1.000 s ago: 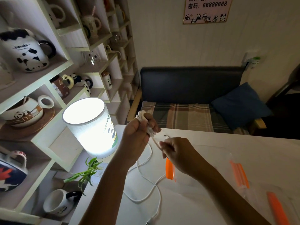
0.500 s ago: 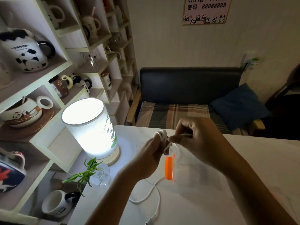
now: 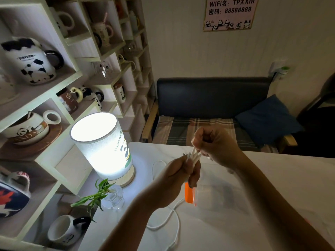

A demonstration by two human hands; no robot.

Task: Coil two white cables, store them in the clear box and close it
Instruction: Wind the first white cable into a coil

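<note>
My left hand (image 3: 179,173) grips a bundle of coiled white cable (image 3: 194,157) above the white table (image 3: 281,178). My right hand (image 3: 215,147) is closed on the top of the same bundle, pinching a strand. A second white cable (image 3: 168,218) lies loose on the table below my left wrist, trailing toward the near edge. The clear box (image 3: 217,194) with an orange latch (image 3: 189,195) stands on the table just beneath my hands; my arms hide much of it.
A lit cylindrical lamp (image 3: 103,144) stands at the table's left end, with a small glass vase holding a green plant (image 3: 110,196) beside it. Shelves of panda mugs (image 3: 30,60) line the left wall. A dark sofa (image 3: 212,98) is behind the table.
My right hand has risen from the table to the top of the bundle, and my left hand has dropped and shifted right. The loose cable on the table has shortened.
</note>
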